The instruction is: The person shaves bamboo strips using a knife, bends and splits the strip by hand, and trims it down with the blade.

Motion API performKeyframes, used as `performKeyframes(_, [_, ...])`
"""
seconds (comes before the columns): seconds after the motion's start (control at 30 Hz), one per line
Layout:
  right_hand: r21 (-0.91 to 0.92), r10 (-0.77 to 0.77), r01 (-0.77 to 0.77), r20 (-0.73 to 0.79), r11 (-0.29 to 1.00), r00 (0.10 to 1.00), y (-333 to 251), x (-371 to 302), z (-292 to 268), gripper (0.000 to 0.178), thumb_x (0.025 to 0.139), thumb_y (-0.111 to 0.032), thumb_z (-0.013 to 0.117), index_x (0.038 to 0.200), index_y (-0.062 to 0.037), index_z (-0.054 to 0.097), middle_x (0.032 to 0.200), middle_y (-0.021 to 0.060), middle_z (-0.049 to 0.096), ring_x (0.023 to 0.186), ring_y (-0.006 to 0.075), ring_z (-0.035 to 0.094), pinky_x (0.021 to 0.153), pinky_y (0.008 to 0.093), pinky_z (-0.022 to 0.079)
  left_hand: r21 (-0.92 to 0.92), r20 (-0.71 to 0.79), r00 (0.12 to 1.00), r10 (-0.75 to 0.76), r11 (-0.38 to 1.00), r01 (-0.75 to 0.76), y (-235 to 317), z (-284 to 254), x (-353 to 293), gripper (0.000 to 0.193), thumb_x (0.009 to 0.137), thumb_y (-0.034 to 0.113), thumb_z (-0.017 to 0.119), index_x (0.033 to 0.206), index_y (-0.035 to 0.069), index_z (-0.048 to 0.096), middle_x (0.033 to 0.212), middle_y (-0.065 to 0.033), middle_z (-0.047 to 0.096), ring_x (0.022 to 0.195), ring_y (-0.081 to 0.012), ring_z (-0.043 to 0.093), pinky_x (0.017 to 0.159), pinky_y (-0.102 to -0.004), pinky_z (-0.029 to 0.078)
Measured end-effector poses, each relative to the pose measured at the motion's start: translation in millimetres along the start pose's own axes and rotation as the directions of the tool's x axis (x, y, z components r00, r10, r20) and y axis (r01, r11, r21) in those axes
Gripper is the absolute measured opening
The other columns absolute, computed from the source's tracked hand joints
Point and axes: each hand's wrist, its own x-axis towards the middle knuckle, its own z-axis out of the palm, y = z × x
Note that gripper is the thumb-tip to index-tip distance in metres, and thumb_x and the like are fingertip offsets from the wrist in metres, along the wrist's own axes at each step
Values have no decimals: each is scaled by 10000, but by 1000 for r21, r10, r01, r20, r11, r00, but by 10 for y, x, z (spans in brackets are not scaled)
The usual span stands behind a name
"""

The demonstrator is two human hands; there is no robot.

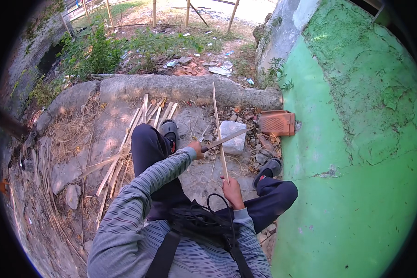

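Note:
My left hand [197, 149] is closed round the handle of a long knife [234, 135], whose blade points away to the right. The blade crosses a thin, pale strip of wood or bamboo [217, 116] and appears to lie against it. My right hand [233, 192], nearer to my body, grips the lower end of that strip. The strip stands out away from me, its far end reaching the low concrete ledge. Beyond the crossing is a whitish block [232, 144] on the ground between my feet; I cannot tell its material.
Several split strips [120, 160] lie in a pile left of my left leg. An orange clay tile [277, 123] rests against the green wall [352, 194] at my right. The concrete ledge [157, 88] runs across the front, with rubble and plants behind it. A loose stone [72, 196] sits farther left.

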Motion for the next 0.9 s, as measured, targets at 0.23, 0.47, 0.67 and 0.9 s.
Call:
performKeyframes(0.23, [-4, 42, -42, -3, 999, 999, 142, -128, -178, 273, 955, -168, 522, 1127, -8, 661, 665, 58, 610, 623, 143, 611, 589, 318, 481, 53, 124, 978, 168, 983, -175, 293, -45, -309, 389, 707, 236, 683, 1036, 31, 714, 1076, -216, 701, 1000, -372, 687, 895, -436, 545])
performKeyframes(0.47, [267, 203, -257, 212, 929, 956, -202, -162, -311, 290, 955, -175, 518, 1147, -16, 665, 709, 93, 633, 632, 165, 630, 609, 330, 498, -78, -89, 996, -2, 997, -5, -72, 48, 186, 379, 685, 227, 677, 1011, 35, 701, 1033, -229, 700, 992, -368, 685, 874, -431, 548])
performKeyframes(0.67, [217, 159, -189, 147, 958, 976, 33, -252, -473, 303, 971, -173, 496, 1177, -9, 646, 660, 27, 571, 597, 115, 559, 553, 303, 444, 6, 0, 997, 82, 997, -82, 146, 129, 1, 397, 705, 244, 687, 1049, 46, 715, 1077, -216, 697, 1009, -367, 684, 911, -447, 542])
performKeyframes(0.9, [290, 180, -277, 319, 916, 930, -357, -675, -764, 271, 1025, -190, 478, 1216, -43, 602, 684, -58, 455, 507, 18, 408, 439, 200, 333, -81, -104, 990, -96, 993, 88, -136, -41, 199, 413, 719, 282, 714, 1051, 36, 713, 1088, -212, 699, 1036, -362, 679, 917, -441, 542])
